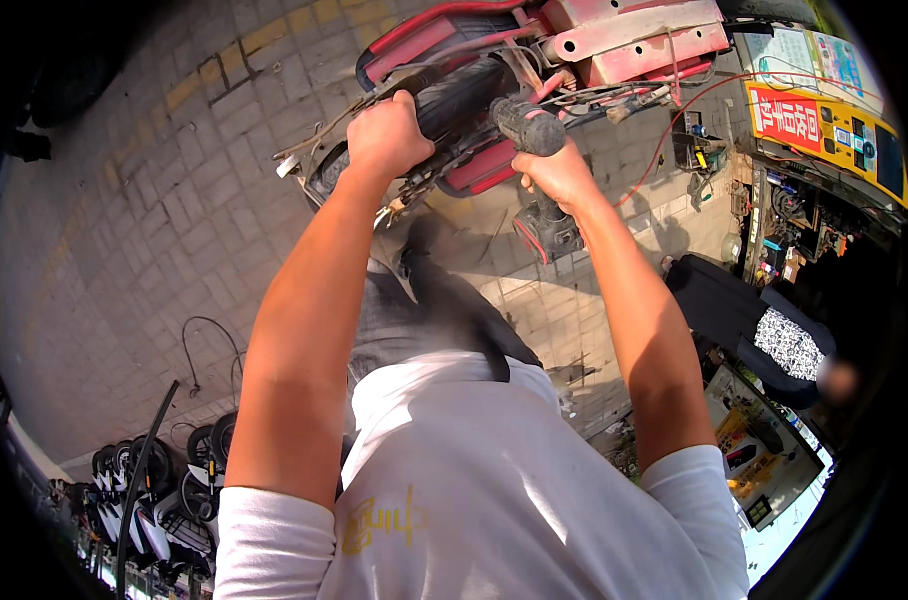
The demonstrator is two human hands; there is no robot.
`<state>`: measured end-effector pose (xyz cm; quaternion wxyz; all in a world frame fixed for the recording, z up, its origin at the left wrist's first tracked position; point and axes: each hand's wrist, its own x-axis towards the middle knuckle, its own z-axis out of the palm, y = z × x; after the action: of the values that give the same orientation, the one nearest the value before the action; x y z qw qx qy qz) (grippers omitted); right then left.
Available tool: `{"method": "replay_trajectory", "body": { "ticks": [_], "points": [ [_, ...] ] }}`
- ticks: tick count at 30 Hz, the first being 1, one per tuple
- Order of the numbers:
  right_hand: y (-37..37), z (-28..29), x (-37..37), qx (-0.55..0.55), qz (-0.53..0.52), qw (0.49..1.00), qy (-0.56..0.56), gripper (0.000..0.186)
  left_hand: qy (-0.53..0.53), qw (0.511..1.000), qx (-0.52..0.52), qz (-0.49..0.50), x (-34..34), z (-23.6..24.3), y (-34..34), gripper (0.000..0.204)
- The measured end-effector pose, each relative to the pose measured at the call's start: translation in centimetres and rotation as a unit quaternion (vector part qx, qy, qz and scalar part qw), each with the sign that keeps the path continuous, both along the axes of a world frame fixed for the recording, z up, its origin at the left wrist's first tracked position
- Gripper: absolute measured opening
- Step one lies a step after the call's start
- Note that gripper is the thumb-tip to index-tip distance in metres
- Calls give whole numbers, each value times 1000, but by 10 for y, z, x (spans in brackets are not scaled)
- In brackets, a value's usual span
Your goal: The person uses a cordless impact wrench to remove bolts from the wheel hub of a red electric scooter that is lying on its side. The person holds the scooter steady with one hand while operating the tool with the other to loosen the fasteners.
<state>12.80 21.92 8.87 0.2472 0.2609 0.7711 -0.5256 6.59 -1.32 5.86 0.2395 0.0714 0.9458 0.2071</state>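
A red electric scooter (629, 45) with scuffed panels lies or stands ahead of me, its black tire (461, 97) toward me. My right hand (562, 178) is wrapped around the grip of a cordless drill (530, 127). The drill's dark battery (548, 234) hangs below that hand, and its front end reaches up near the wheel and the red bodywork. My left hand (388, 136) is closed at the scooter's thin metal frame (319, 140), beside the tire; its fingers are turned away, so what they hold is hidden.
A thin red hose or cord (660, 150) curves across the paving at right. A person in dark clothes (719, 292) is close on my right, near a tool-filled cabinet (799, 215) and a yellow sign (854, 140). Several parked scooters (164, 510) stand at lower left.
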Motion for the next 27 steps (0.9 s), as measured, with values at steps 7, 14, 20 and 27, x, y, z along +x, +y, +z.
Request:
{"method": "replay_trajectory", "body": {
  "ticks": [7,14,20,27],
  "points": [
    [-4,-9,33,1,-20,1000,4,15,3,1000,5,0,2,-4,0,46],
    [-3,20,56,6,-54,998,6,28,11,1000,-4,12,8,-1,-4,57],
    [7,15,84,38,-35,998,29,39,60,997,39,36,33,-21,-18,63],
    [7,19,131,-32,-94,995,31,42,121,992,11,36,61,-28,-40,94]
  ]
}}
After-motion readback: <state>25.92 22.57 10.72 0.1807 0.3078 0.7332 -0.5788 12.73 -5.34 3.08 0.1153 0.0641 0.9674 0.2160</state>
